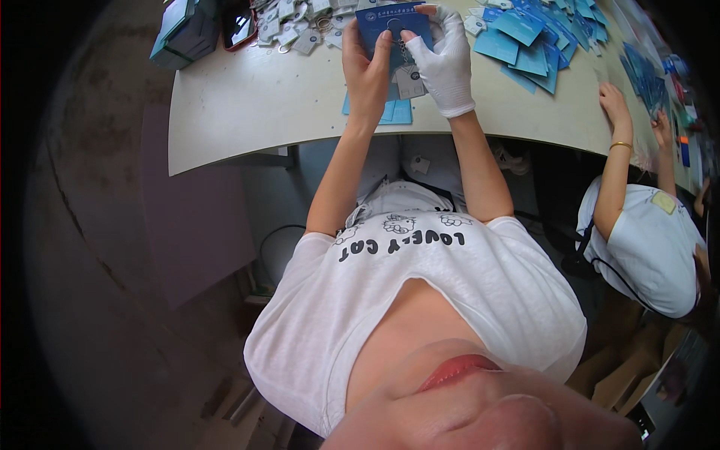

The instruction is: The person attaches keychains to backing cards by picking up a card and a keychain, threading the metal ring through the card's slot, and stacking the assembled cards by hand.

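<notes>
A dark blue card [386,18] is held up over the table's near edge between my two hands. My bare left hand [365,82] grips its left side, thumb on the front. On the card's right side is my right hand [448,71] in a white glove with bare fingertips, its thumb pressed by the key ring. From that ring a short chain hangs down the card to a white shirt-shaped keychain pendant [407,81]. Light blue cards [397,112] lie on the table below my hands.
Beyond my left hand is a heap of white keychains [304,34], beside a phone [239,28] and a dark green boxlike stack [184,34]. Many blue cards [529,45] are piled to the right. A co-worker's hand [615,105] rests at the table's right edge, near more blue cards [643,79].
</notes>
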The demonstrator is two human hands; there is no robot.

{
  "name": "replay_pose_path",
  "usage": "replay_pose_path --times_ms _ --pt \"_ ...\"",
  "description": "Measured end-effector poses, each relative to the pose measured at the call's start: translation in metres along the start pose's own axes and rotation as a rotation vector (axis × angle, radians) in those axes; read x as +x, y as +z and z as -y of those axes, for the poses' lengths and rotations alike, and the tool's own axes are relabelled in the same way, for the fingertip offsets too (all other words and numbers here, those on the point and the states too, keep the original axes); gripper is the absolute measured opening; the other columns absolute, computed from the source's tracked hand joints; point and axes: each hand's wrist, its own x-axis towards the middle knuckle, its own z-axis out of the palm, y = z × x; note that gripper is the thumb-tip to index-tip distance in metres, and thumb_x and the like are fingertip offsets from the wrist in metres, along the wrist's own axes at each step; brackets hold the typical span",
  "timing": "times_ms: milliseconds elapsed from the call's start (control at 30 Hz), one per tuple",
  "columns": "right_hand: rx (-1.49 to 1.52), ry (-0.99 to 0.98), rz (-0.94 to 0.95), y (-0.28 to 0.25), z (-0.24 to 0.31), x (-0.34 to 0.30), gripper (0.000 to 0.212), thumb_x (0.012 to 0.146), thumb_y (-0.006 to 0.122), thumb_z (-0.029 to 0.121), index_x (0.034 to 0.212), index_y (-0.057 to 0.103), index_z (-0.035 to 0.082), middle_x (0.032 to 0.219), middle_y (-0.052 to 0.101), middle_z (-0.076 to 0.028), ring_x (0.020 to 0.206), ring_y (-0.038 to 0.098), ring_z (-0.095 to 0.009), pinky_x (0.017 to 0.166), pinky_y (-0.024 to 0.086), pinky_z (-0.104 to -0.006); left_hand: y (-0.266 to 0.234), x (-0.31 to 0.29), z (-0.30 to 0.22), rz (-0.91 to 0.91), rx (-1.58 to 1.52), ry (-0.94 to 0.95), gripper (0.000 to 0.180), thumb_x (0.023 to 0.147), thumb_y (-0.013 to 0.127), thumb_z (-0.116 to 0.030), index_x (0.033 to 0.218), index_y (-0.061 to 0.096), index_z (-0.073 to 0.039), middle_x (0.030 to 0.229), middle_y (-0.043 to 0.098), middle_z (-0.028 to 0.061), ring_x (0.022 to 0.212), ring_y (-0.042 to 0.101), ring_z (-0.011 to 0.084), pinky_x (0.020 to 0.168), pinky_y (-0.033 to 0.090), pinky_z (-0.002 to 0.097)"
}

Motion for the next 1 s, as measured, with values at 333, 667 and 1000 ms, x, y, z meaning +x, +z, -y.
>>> replay_pose_path --times_ms 333,667,1000 --pt "-0.889 -0.267 -0.129 -0.201 -0.025 0.087 0.035 0.084 0.064 0.005 0.117 0.053 -0.003 0.109 0.059 -0.011 0.104 0.054 -0.017 0.090 0.044 -0.0286 -0.038 -0.004 -0.028 0.157 0.558 0.289 0.028 0.088 0.061 -0.004 0.116 0.058 0.000 0.099 0.063 0.0125 0.091 0.060 0.0197 0.074 0.049 0.0297" --pt "-1.065 -0.059 0.866 -0.064 -0.087 -0.165 0.014 0.083 0.061 0.019 0.091 0.066 0.009 0.085 0.063 -0.007 0.082 0.063 -0.027 0.073 0.051 -0.0363 -0.063 0.003 0.001 0.217 1.586 0.057 0.065 0.082 0.064 -0.052 0.099 0.060 0.010 0.095 0.062 0.0263 0.090 0.059 0.0396 0.078 0.049 0.0418" --pt "-1.584 0.208 0.789 -0.021 -0.206 -0.188 0.020 0.085 0.051 0.009 0.086 0.071 0.006 0.096 0.067 -0.013 0.095 0.064 -0.030 0.082 0.049 -0.0431 -0.061 0.005 0.045 0.297 1.438 -0.023 0.053 0.067 0.080 -0.032 0.102 0.061 0.003 0.107 0.060 0.0234 0.102 0.055 0.0386 0.086 0.046 0.0448"
